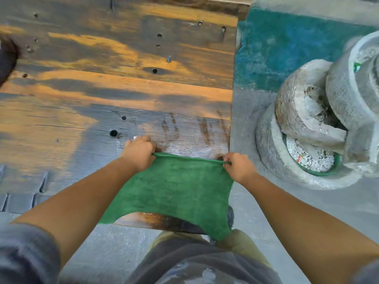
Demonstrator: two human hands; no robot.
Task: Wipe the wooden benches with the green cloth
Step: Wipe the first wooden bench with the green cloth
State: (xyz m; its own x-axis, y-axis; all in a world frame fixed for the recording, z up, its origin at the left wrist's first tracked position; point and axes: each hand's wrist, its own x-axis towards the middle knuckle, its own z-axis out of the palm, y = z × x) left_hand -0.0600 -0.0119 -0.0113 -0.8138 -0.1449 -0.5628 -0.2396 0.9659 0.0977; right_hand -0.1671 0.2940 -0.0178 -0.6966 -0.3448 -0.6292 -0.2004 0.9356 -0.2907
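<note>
A green cloth (176,191) hangs spread out between my two hands above the near right corner of the wooden bench (114,78). My left hand (139,152) pinches its top left corner and my right hand (239,167) pinches its top right corner. The top edge is pulled taut and the lower edge droops over the bench's front edge. The wood just beyond the cloth looks wet and shiny with streaks. The bench top is worn, orange and grey, with several round holes.
To the right of the bench stand stacked grey stone grinding pieces (320,124) on the concrete floor (287,206), in front of a teal painted wall (287,48). My legs and dark shirt (205,263) fill the bottom of the view. A dark object (6,58) is at the left edge.
</note>
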